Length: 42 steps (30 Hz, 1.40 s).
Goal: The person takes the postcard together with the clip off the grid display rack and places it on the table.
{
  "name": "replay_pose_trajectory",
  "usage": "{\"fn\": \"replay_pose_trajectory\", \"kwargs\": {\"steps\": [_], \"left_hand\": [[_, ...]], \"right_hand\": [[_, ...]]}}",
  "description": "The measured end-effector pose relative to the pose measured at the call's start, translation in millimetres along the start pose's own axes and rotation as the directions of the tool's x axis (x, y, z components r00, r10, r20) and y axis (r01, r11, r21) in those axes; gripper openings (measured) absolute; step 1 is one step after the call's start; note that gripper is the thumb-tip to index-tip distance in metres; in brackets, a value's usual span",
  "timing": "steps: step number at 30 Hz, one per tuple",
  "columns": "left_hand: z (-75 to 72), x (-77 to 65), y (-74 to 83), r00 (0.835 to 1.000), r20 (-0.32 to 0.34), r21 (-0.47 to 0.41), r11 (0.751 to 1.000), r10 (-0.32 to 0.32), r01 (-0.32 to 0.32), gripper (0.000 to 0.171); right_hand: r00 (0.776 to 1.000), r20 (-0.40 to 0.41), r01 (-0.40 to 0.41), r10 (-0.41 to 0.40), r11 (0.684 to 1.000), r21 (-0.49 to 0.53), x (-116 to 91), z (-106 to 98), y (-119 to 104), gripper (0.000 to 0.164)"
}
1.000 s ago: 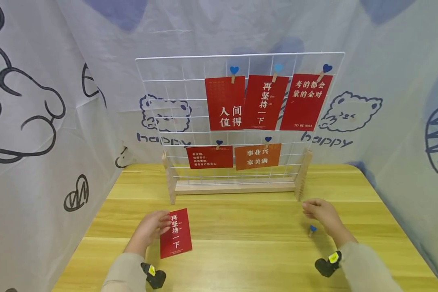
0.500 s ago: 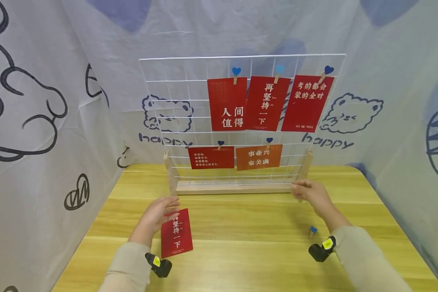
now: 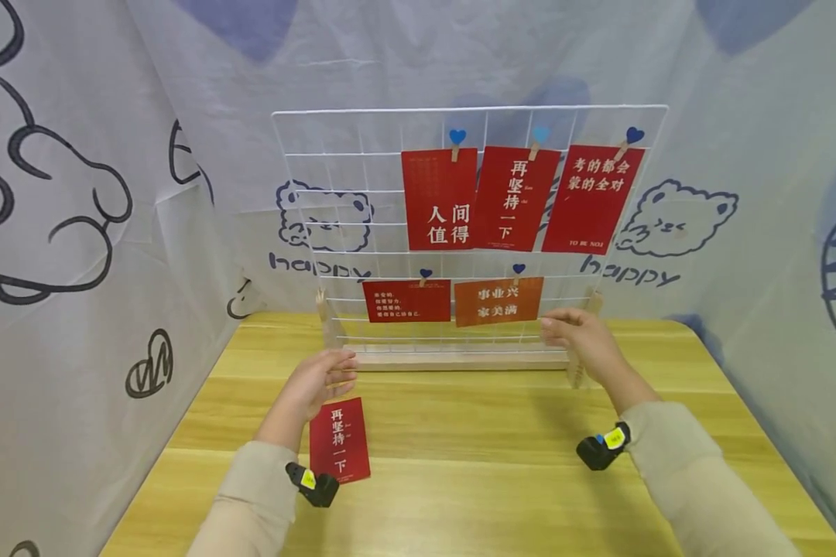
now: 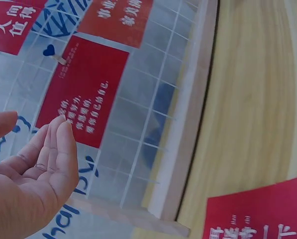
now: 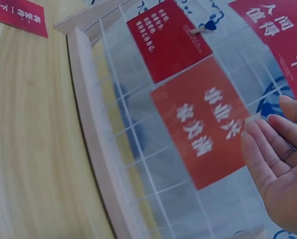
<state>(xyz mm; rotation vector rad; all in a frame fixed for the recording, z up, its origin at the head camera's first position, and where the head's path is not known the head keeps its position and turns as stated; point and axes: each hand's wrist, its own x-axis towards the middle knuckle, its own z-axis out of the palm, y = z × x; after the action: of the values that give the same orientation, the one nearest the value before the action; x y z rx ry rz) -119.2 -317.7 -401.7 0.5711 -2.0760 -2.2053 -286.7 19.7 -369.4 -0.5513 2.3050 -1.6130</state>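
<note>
A white wire grid rack (image 3: 362, 155) on a wooden base carries several red cards and an orange card (image 3: 499, 305), held by small heart-topped clothespins. My right hand (image 3: 581, 344) hovers by the orange card's lower right corner; in the right wrist view its loosely bent fingers (image 5: 267, 154) hold nothing. Over at the left, my left hand (image 3: 318, 383) is raised in front of the rack's left foot, empty, fingers loosely bent. In the left wrist view its fingertips overlap the small red card (image 4: 91, 89); contact cannot be told. Another red card (image 3: 339, 441) lies on the table below that hand.
Three upright red cards hang in the upper row, among them the middle one (image 3: 515, 197). A blue bit of the loose clothespin (image 3: 600, 439) shows beside the right wrist camera. The wooden table (image 3: 460, 480) is backed by a printed white cloth (image 3: 209, 116).
Both empty hands have risen and moved forward toward the rack, the right from near the loose clothespin, the left from over the lying card. The cards stay where they were.
</note>
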Motion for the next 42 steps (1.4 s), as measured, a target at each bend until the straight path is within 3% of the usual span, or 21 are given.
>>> {"fn": "replay_pose_trajectory", "kwargs": {"steps": [8, 29, 32, 36, 39, 42], "left_hand": [[9.0, 8.6, 22.1, 0.996, 0.082, -0.020, 0.999, 0.031, -0.029, 0.038], [28.8, 25.8, 76.7, 0.986, 0.095, -0.087, 0.988, 0.137, -0.129, 0.030], [30.9, 27.7, 83.3, 0.984, 0.095, -0.077, 0.987, 0.149, -0.142, 0.033], [34.1, 29.8, 89.9, 0.981, 0.109, -0.061, 0.986, 0.158, -0.152, 0.038], [36.4, 31.6, 94.3, 0.979, 0.114, -0.053, 0.985, 0.167, -0.162, 0.036], [39.1, 34.0, 99.4, 0.978, 0.105, -0.049, 0.984, 0.178, -0.174, 0.032]], "right_hand": [[0.997, -0.005, 0.080, -0.080, 0.997, -0.014, 6, 0, -28, 0.048], [0.986, -0.088, 0.144, -0.140, 0.988, 0.045, 26, 6, -91, 0.040], [0.984, -0.076, 0.169, -0.163, 0.982, 0.084, 39, 3, -92, 0.038], [0.977, -0.060, 0.213, -0.205, 0.949, 0.233, 96, -13, -58, 0.032], [0.975, -0.080, 0.222, -0.209, 0.945, 0.240, 121, -20, -47, 0.035], [0.977, -0.104, 0.203, -0.184, 0.956, 0.213, 119, -18, -60, 0.038]]}}
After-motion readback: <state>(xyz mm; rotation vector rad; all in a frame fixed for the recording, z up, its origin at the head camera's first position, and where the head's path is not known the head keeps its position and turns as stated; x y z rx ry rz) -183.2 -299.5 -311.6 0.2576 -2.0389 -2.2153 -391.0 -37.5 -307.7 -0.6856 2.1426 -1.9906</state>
